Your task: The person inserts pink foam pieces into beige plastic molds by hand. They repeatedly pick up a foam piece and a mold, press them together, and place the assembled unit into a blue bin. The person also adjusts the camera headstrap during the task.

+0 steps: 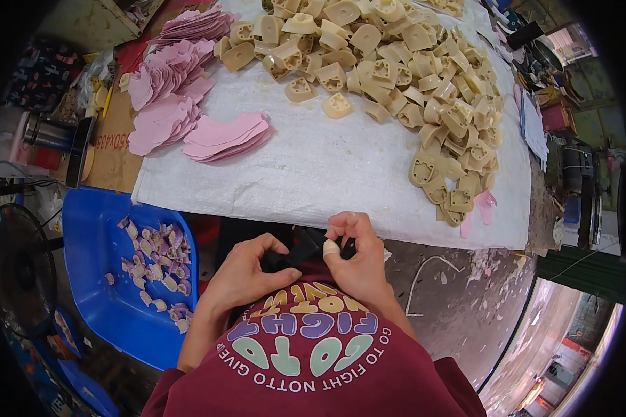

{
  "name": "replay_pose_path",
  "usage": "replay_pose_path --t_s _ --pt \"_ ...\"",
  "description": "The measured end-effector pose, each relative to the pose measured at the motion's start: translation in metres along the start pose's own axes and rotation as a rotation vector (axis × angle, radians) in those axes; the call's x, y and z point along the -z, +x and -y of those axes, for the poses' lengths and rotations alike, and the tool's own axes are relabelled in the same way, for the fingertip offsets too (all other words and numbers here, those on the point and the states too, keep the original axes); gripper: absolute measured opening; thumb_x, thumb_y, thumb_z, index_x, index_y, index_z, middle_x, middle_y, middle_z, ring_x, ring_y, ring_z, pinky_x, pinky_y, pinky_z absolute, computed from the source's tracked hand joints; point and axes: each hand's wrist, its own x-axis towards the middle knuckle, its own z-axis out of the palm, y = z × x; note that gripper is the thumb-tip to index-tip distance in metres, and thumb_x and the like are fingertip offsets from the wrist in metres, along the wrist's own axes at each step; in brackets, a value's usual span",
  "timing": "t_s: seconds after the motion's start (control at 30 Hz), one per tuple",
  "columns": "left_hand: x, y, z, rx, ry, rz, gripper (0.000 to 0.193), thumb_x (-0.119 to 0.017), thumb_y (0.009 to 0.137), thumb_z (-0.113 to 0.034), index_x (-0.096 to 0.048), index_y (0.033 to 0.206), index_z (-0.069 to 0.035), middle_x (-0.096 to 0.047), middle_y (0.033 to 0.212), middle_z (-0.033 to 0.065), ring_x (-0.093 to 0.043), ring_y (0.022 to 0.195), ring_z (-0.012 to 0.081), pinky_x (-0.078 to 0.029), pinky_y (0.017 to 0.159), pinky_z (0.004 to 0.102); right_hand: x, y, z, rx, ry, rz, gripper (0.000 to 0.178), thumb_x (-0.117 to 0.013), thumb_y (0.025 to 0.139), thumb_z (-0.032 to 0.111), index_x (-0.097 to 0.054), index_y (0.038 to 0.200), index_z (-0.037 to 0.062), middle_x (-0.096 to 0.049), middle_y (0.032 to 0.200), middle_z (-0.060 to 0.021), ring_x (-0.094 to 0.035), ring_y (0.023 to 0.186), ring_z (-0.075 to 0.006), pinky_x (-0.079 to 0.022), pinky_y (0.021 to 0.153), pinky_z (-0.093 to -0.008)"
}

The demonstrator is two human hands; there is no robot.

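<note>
White sheet [313, 167] over the table: we log a beige heel pile [410, 76], pink insole stacks [188, 97]. Blue tray [97, 278] of scraps at left; gritty floor [459, 306]. Our left hand [247, 274] and right hand [355, 260] pinch a black piece [302, 249] against our lap.

Person's own body, lower centre of frame. Maroon short-sleeved T-shirt [313, 368] fills the bottom edge; chest print of rounded block letters in mint, lilac and mustard, ringed by small white lettering along a curve. Forearms bare. Left hand [247, 274] wears nothing. Right hand [358, 260] has a pale tape wrap [332, 247] around one fingertip, centre frame.
</note>
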Motion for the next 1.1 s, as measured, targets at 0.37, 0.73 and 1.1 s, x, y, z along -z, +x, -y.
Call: replay_pose_path --t_s 0.37,0.73,1.1 --pt "0.004 0.001 -0.007 0.089 -0.204 0.118 0.037 -0.079 0.074 -0.006 -0.058 0.104 0.0 -0.065 0.087 0.0029 -0.058 0.079 0.0073 -0.046 0.071 0.0242 0.028 0.012 0.0 -0.288 0.541 0.392 0.069 -0.072 0.076 0.012 -0.042 0.138 0.004 -0.058 0.127 -0.0118 -0.056 0.107 -0.0129 -0.042 0.083 -0.0232" --pt "0.006 0.005 0.003 0.065 -0.306 0.1 0.042 -0.082 0.073 -0.009 -0.05 0.1 -0.005 -0.06 0.081 0.0021 -0.055 0.075 0.0058 -0.043 0.063 0.0214 0.017 0.013 -0.019 -0.215 0.356 0.68 0.079 -0.081 0.07 0.025 -0.045 0.136 0.0022 -0.058 0.125 -0.0104 -0.051 0.116 -0.0138 -0.035 0.101 -0.0326" --pt "0.018 0.002 0.002 0.054 -0.354 0.065 0.029 -0.077 0.077 -0.012 -0.057 0.096 -0.001 -0.061 0.081 0.0006 -0.056 0.072 0.0054 -0.044 0.062 0.021 0.014 0.014 -0.009 -0.305 0.391 0.641 0.054 -0.078 0.074 0.012 -0.058 0.122 0.0009 -0.061 0.108 -0.0055 -0.055 0.103 -0.0127 -0.042 0.093 -0.0271"
